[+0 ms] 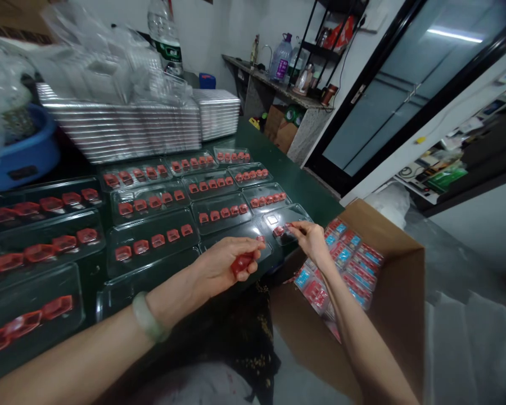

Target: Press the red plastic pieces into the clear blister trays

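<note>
Several clear plastic blister trays (152, 211) lie in rows on a dark green table (303, 185), each holding a row of small red pieces. My left hand (225, 264) is closed around a few red pieces (241, 263) near the table's front edge. My right hand (307, 236) pinches one red piece (287, 227) over the nearest tray at the right (284, 216), which holds one red piece and otherwise bare slots. A pale green bangle (148, 318) is on my left wrist.
An open cardboard box (388, 264) of red and blue packets stands right of the table. Stacks of unfilled clear trays (122, 126) line the back, beside a blue basin (21, 157) and a water bottle (165, 36). A stone counter and glass door lie beyond.
</note>
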`<state>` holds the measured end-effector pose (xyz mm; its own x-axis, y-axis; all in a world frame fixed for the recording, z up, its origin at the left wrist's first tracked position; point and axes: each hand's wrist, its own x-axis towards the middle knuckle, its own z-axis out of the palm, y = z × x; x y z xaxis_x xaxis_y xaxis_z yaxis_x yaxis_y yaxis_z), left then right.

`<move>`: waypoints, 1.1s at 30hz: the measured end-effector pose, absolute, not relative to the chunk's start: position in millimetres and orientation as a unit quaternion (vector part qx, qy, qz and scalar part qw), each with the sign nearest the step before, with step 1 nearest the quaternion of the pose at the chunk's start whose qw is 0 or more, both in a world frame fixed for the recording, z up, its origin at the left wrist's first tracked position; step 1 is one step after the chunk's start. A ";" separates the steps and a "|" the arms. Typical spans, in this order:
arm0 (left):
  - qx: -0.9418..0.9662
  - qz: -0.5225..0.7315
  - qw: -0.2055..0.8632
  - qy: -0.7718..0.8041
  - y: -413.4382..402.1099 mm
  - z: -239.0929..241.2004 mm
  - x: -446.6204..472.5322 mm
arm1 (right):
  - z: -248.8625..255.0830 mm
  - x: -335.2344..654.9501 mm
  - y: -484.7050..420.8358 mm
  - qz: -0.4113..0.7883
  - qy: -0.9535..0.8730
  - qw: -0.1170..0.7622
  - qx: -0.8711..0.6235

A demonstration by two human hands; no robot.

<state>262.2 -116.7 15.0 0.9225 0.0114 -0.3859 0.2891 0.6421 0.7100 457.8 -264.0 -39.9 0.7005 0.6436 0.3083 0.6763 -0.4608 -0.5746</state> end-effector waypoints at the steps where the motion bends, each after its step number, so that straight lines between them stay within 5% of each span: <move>1: 0.419 -0.076 0.886 0.184 -114.7 14.5 260.5 | -40.3 458.8 -262.2 -0.022 -0.396 0.332 -0.856; 18: 0.399 -0.084 0.896 0.175 -103.2 3.0 247.4 | -31.5 463.7 -243.7 -0.004 -0.357 0.126 -0.926; 33: 0.376 -0.078 0.904 0.186 -108.7 13.4 241.8 | -27.8 483.8 -255.4 0.041 -0.370 0.179 -0.911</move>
